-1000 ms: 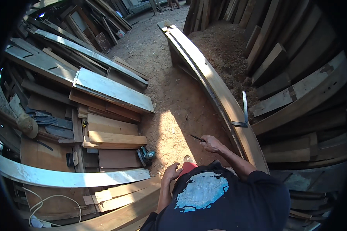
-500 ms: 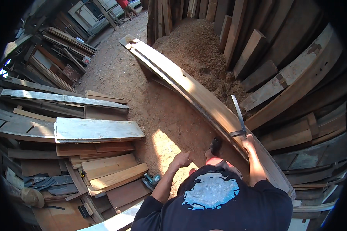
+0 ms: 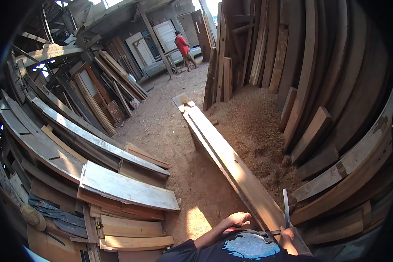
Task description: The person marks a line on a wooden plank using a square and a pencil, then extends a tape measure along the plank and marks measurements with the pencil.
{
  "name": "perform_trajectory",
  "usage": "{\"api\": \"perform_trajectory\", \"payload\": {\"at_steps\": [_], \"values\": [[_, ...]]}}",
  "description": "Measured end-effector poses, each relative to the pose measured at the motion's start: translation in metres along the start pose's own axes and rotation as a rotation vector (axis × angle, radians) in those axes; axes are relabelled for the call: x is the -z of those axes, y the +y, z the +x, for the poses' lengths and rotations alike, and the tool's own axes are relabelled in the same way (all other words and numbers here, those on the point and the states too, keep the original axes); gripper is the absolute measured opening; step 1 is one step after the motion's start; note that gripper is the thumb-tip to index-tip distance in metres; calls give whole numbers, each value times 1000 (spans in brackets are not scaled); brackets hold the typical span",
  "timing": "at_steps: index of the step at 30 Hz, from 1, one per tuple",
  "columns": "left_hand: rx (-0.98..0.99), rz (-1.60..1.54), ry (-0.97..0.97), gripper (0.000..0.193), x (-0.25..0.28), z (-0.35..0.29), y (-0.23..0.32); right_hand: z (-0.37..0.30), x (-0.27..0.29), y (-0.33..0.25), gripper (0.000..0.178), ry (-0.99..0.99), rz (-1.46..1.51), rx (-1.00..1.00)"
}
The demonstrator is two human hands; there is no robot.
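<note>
My right hand (image 3: 287,235) grips a try square at the near end of a long planed board. The square's metal blade (image 3: 286,205) points up and away, while its dark stock lies across the board, partly hidden by the hand. The light brown wooden board (image 3: 236,163) runs from beside me to the far left and has a rough near-side edge. My left hand (image 3: 239,219) hovers left of that edge, in front of my body. Its fingers are loosely bent and apart, with nothing visible in them.
Sawdust (image 3: 260,126) is heaped right of the board. Upright planks (image 3: 310,65) lean along the right side. Stacked boards, topped by a whitish plank (image 3: 126,185), stand at left near a cap (image 3: 33,217). A person in red (image 3: 183,46) stands far off.
The view has tilted up, bringing the distant person and building into sight and shifting my hands lower in the picture. My right hand still holds the square; my left hand is closer to the board.
</note>
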State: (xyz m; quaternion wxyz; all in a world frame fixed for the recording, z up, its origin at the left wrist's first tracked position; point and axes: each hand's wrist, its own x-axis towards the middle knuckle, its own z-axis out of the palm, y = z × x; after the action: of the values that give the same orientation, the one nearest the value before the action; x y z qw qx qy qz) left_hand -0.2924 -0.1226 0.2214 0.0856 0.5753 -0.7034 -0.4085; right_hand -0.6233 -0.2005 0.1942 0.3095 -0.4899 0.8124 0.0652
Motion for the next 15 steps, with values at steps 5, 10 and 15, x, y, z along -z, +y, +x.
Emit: {"api": "perform_trajectory", "payload": {"at_steps": [5, 10, 15], "values": [[-20, -3, -52, 48, 58, 15, -14, 45, -34, 9, 62, 92, 56, 49], [-82, -71, -71, 55, 138, 59, -22, 51, -71, 7, 51, 189, 177, -123], [-199, -166, 56, 46, 222, 102, -31, 102, -121, 21, 51, 95, 63, -182]]}}
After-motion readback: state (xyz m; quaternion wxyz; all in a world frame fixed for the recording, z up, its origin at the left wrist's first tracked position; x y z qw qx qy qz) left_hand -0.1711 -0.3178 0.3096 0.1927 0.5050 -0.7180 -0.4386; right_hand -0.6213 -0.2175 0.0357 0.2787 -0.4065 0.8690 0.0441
